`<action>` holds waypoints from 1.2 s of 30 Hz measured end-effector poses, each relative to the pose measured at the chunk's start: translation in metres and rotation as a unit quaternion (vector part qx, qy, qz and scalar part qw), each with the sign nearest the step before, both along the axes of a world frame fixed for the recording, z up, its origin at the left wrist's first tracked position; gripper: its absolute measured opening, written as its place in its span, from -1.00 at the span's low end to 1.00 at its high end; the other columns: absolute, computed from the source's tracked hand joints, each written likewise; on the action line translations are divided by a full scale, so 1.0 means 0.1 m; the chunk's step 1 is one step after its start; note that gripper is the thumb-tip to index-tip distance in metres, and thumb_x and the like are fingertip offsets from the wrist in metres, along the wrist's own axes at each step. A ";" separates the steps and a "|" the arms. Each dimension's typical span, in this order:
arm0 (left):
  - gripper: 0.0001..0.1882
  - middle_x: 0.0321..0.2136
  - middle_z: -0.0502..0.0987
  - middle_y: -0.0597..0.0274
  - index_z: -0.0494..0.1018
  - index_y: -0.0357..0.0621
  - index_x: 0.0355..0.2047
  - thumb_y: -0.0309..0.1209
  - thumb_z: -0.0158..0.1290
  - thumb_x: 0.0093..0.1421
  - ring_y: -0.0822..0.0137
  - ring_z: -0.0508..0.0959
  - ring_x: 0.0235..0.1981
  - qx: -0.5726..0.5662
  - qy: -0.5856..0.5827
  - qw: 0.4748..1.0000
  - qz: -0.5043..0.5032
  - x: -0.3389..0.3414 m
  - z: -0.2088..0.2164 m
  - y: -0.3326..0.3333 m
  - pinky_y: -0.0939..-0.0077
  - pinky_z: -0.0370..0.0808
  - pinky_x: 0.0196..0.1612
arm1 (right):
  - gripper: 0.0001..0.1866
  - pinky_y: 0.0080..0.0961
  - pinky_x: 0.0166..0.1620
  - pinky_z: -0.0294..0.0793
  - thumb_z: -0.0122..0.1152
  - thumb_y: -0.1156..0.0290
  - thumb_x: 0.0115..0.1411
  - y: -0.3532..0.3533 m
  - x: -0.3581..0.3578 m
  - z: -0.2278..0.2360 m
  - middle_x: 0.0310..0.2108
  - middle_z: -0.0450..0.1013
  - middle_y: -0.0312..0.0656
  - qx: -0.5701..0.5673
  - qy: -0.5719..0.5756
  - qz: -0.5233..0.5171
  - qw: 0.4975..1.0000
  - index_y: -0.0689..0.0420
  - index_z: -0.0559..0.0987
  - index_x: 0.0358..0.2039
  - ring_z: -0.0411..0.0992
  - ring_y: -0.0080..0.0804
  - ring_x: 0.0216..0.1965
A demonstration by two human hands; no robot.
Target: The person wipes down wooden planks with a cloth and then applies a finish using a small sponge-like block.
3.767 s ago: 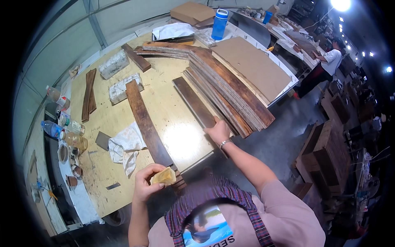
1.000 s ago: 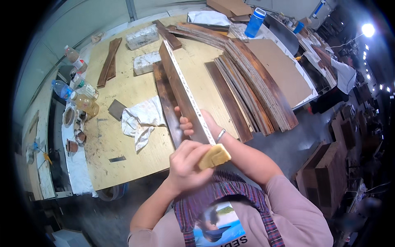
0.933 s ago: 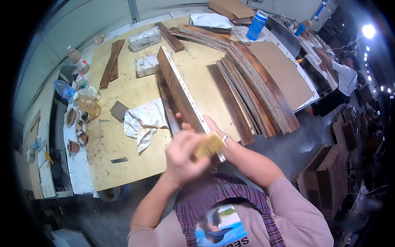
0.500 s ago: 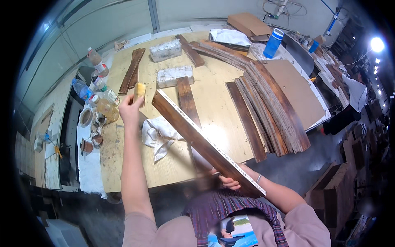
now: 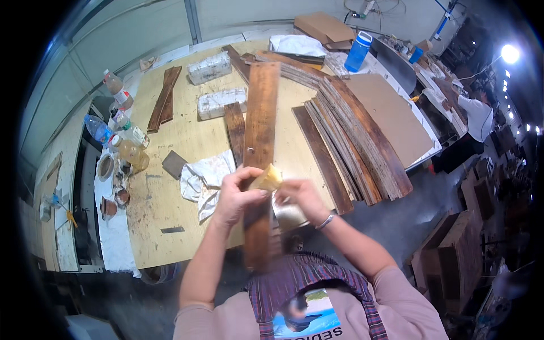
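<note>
While the left hand [image 5: 233, 197] pinched a yellow sponge [image 5: 270, 177] over the board [image 5: 262, 122], the grip of the blurred right hand [image 5: 301, 196] could not be told. If weakly supported, the board might have tipped under pressure, its near end overhanging the bench [image 5: 148, 209]. Its long axis ran outward from the apron [image 5: 309, 267], far end pointing away.

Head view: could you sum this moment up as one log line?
left hand: holding yellow pad over brown plank; right hand: blurred, beside it; nearby: white cloth
</note>
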State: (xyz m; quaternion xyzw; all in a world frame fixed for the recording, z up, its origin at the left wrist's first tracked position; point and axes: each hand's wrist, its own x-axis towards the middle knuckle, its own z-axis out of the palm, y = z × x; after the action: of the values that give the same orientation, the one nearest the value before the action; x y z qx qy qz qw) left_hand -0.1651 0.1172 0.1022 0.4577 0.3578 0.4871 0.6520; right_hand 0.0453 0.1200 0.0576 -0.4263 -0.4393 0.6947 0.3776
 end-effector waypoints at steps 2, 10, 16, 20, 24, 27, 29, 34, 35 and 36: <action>-0.64 -0.24 0.48 0.26 0.58 -0.28 -0.27 -0.49 0.28 -0.15 0.41 0.51 -0.22 0.053 0.142 0.988 -0.024 -0.24 0.09 -0.08 0.55 0.44 -0.12 | -0.78 -0.49 -0.19 0.51 0.16 0.57 0.15 0.07 0.21 0.23 -0.41 0.54 -0.19 0.249 -0.168 -0.162 0.940 0.29 0.60 -0.18 0.51 -0.40 -0.33; -0.61 -0.46 0.35 0.18 0.62 -0.19 -0.37 -0.35 0.27 -0.31 0.23 0.45 -0.33 0.179 0.346 0.902 -0.184 -0.23 0.22 -0.22 0.42 0.39 -0.22 | -0.43 -0.19 0.14 0.30 0.51 0.32 -0.21 0.04 0.25 1.31 -0.09 0.43 -0.11 0.589 -0.483 0.067 0.645 0.09 0.57 -0.10 0.37 -0.09 0.02; -0.62 -0.45 0.42 0.13 0.64 -0.15 -0.36 -0.30 0.27 -0.28 0.14 0.49 -0.31 0.192 0.404 0.845 -0.292 -0.19 0.29 -0.24 0.37 0.42 -0.22 | -0.56 -0.23 -0.26 0.49 0.43 0.00 -0.06 -0.01 0.00 1.08 -0.50 0.54 -0.01 0.326 -0.569 0.286 0.698 0.15 0.67 -0.39 0.53 -0.10 -0.40; -0.60 -0.42 0.49 0.10 0.65 -0.15 -0.35 -0.29 0.27 -0.28 0.09 0.53 -0.30 0.183 0.433 0.814 -0.342 -0.20 0.23 -0.29 0.34 0.46 -0.21 | -0.57 -0.22 -0.33 0.47 0.36 0.04 0.01 -0.12 0.08 0.63 -0.56 0.50 0.06 0.277 -0.482 0.287 0.780 0.23 0.64 -0.43 0.51 -0.03 -0.48; -0.56 -0.40 0.50 0.07 0.64 -0.21 -0.34 -0.31 0.31 -0.32 0.13 0.53 -0.28 0.149 0.428 0.808 -0.377 -0.23 0.10 -0.32 0.37 0.44 -0.20 | -0.70 -0.27 -0.29 0.47 0.18 0.26 0.08 -0.29 0.06 0.50 -0.51 0.50 0.11 0.223 -0.433 0.275 0.829 0.26 0.62 -0.37 0.51 -0.08 -0.46; -0.57 -0.39 0.52 0.07 0.63 -0.24 -0.35 -0.32 0.33 -0.31 0.15 0.53 -0.27 0.096 0.406 0.808 -0.416 -0.26 0.09 -0.31 0.39 0.43 -0.19 | -0.71 -0.32 -0.25 0.48 0.10 0.35 0.07 -0.34 0.09 0.30 -0.45 0.54 0.08 0.203 -0.378 0.279 0.859 0.29 0.62 -0.30 0.53 -0.22 -0.41; -0.56 -0.38 0.55 0.09 0.63 -0.27 -0.35 -0.33 0.34 -0.31 0.18 0.55 -0.27 0.069 0.391 0.814 -0.423 -0.28 0.05 -0.33 0.41 0.43 -0.18 | -0.69 -0.36 -0.21 0.48 0.09 0.38 0.08 -0.36 0.10 0.29 -0.38 0.58 0.01 0.154 -0.323 0.314 0.879 0.31 0.61 -0.23 0.53 -0.33 -0.34; -0.56 -0.38 0.59 0.10 0.63 -0.28 -0.34 -0.34 0.36 -0.31 0.22 0.58 -0.31 0.050 0.377 0.792 -0.478 -0.25 0.13 -0.34 0.43 0.47 -0.20 | -0.58 -0.48 0.02 0.42 0.11 0.34 0.24 -0.38 0.20 0.19 -0.08 0.55 -0.20 0.088 -0.167 0.480 0.857 0.34 0.51 0.03 0.44 -0.51 -0.08; -0.55 -0.38 0.60 0.10 0.63 -0.28 -0.34 -0.35 0.36 -0.31 0.23 0.59 -0.32 0.048 0.387 0.789 -0.475 -0.23 0.15 -0.32 0.43 0.47 -0.21 | -0.57 -0.49 0.07 0.38 0.11 0.32 0.27 -0.40 0.21 0.14 -0.04 0.53 -0.21 0.017 -0.106 0.464 0.879 0.33 0.49 0.07 0.42 -0.51 -0.04; -0.55 -0.38 0.60 0.10 0.63 -0.29 -0.34 -0.35 0.36 -0.31 0.24 0.60 -0.32 0.045 0.397 0.786 -0.472 -0.22 0.19 -0.31 0.44 0.48 -0.21 | -0.55 -0.50 0.12 0.34 0.12 0.30 0.30 -0.45 0.20 0.11 0.00 0.50 -0.22 -0.053 -0.044 0.444 0.894 0.32 0.46 0.11 0.40 -0.51 0.01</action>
State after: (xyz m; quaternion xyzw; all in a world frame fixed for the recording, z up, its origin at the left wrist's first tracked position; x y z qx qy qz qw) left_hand -0.1871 0.0866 0.1210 0.7514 0.3015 -0.0905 0.5799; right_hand 0.0653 0.0747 0.0681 -0.2363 -0.5615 0.7929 -0.0123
